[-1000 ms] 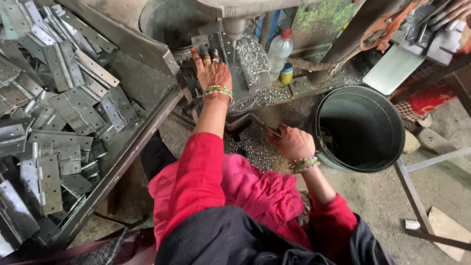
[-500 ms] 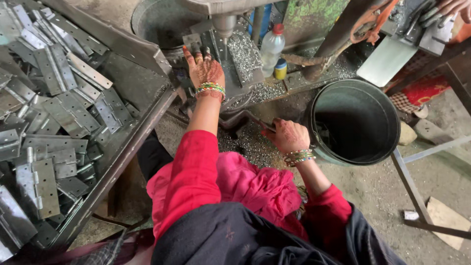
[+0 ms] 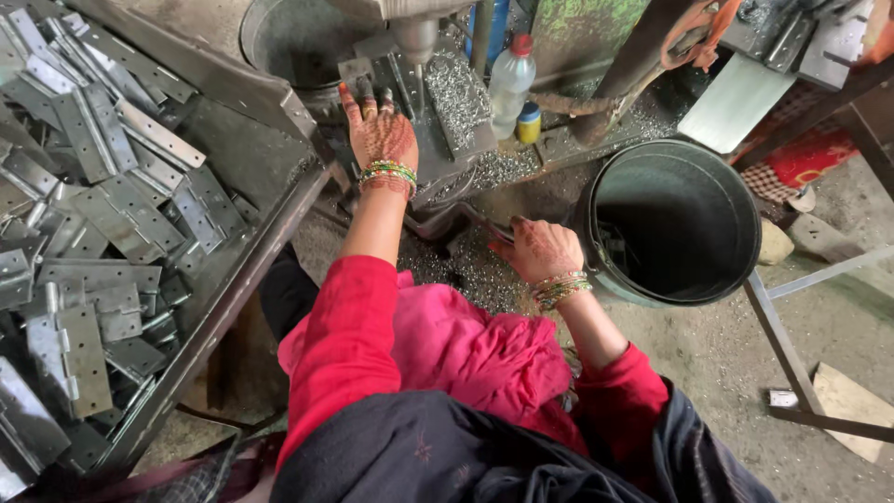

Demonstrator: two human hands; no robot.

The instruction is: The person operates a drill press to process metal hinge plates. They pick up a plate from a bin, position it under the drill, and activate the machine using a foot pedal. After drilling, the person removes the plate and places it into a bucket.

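My left hand lies flat with fingers spread on the drill press table. Its fingertips rest on a small grey metal plate, just left of the drill bit. My right hand is lower, beside the black bucket, with its fingers curled around a thin dark metal rod above a heap of metal shavings. Both wrists carry bangles, and the sleeves are red.
A large metal tray on the left holds several grey hinges. A plastic bottle and a small yellow jar stand on the machine base. A metal frame stands at right on the concrete floor.
The view has shifted a little. Both hands stay where they were, the left on the drill table and the right by the bucket.
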